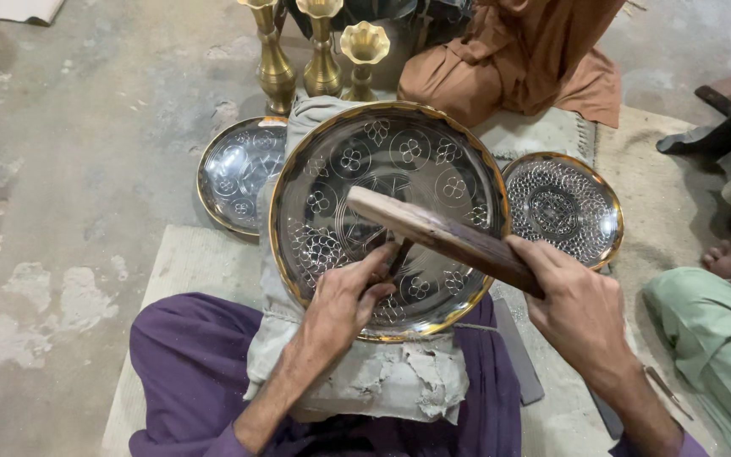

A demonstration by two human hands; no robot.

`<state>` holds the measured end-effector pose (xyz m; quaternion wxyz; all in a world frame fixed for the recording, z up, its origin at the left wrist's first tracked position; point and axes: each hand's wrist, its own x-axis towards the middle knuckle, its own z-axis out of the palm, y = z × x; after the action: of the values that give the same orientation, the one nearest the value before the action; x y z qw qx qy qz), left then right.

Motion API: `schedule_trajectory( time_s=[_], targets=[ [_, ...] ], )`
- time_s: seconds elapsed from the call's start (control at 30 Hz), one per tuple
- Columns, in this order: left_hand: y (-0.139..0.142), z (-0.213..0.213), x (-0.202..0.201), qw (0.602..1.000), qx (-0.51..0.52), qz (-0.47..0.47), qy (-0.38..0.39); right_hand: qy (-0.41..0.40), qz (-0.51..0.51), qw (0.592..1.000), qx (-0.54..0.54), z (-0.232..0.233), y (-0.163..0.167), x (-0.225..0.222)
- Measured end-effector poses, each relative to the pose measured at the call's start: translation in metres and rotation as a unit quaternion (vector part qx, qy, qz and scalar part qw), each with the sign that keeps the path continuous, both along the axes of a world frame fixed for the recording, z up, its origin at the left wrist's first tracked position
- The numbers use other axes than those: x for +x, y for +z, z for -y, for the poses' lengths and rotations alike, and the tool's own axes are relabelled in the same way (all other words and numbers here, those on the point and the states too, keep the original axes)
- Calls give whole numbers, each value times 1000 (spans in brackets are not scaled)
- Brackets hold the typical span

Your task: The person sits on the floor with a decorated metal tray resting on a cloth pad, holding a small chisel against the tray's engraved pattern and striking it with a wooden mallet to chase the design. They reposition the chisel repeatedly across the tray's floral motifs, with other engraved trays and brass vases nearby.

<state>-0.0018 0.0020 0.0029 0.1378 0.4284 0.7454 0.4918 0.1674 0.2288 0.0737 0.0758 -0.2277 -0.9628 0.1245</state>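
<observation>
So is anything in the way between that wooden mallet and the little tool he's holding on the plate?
Nothing visible. The mallet in the right hand hangs just above the tool pinched by the left hand on the plate.

Three brass vases (321, 51) stood behind; engraved plate (237, 172) lay left, finer-patterned plate (563, 206) right; orange cloth (518, 55) beyond.

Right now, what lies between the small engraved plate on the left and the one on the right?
In the head view, the large gold-rimmed plate lies between them, overlapping the left plate; the right plate sits just beside it.

Rough, stained grey concrete floor (69, 169) under dim, even light.
</observation>
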Motion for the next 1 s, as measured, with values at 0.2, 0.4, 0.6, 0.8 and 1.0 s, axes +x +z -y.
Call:
schedule_trajectory(
  time_s=[0.2,0.4,0.6,0.8,1.0],
  targets=[
    [4,-2,-8,998,6,-10,-65,11,-88,994,-60,2,-30,21],
    [5,-3,-16,989,-35,-37,-138,-63,-112,969,-209,11,-53,31],
    [6,-10,-27,990,33,-45,-129,-88,-150,979,-102,14,-66,50],
    [10,-13,-41,981,-5,-32,-189,-157,-202,954,-155,18,-78,60],
    [9,-22,-49,957,16,-95,-273,-83,-244,961,-99,23,-97,67]
  ],
)
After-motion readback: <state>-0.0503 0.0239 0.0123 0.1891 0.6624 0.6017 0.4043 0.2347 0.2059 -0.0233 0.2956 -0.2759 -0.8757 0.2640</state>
